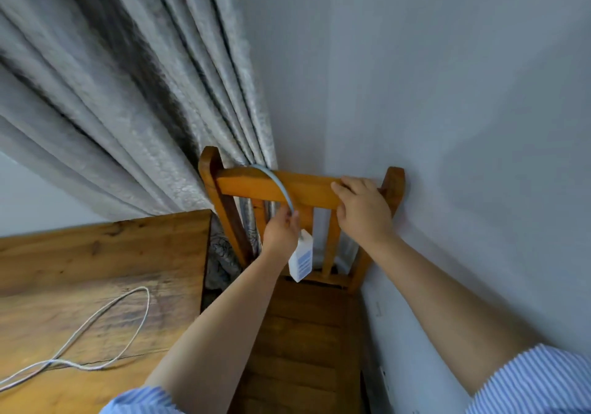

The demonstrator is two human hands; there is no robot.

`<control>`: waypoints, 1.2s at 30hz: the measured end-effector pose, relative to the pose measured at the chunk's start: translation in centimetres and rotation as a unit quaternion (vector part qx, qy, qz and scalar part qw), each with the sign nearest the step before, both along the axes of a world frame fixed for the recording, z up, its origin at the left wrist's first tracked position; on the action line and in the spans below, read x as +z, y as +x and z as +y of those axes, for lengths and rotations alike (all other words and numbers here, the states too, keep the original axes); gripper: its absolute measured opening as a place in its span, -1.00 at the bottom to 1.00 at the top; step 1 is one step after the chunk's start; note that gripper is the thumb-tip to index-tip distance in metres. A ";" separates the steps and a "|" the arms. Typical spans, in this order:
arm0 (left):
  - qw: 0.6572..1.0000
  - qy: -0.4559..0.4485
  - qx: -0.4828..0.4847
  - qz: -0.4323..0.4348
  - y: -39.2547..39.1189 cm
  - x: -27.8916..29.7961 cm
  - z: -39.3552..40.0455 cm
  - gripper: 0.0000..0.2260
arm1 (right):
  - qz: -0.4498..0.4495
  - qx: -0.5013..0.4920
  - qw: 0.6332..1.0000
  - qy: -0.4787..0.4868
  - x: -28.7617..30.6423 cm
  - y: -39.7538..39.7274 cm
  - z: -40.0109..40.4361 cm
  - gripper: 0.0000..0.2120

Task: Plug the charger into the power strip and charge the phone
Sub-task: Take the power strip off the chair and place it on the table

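At the chair back in the corner, your left hand (281,231) grips the power strip's cord (277,183); your right hand (363,207) rests on the top rail.

Left fingers closed on the grey cord, which arcs over the wooden chair (307,190) rail; white power strip (300,258) hangs just below that hand, over the seat. Blue block on its face, no writing legible. Right hand flat on the rail, fingers loosely spread, holding nothing. White charger cable (105,327) lies looped on the wooden table (80,260) to your left, well apart. Grey curtain (128,94) behind chair.
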State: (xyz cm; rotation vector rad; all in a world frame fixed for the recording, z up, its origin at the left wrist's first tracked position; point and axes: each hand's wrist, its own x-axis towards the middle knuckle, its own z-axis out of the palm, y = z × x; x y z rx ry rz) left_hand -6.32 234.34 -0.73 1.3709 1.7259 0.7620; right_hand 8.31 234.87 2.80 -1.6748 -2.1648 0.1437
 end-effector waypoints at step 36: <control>0.988 0.075 0.101 0.093 -20.4 11.4 -7.0 -0.67 | -0.054 0.042 0.994 -0.080 4.4 -13.7 -0.8 -0.78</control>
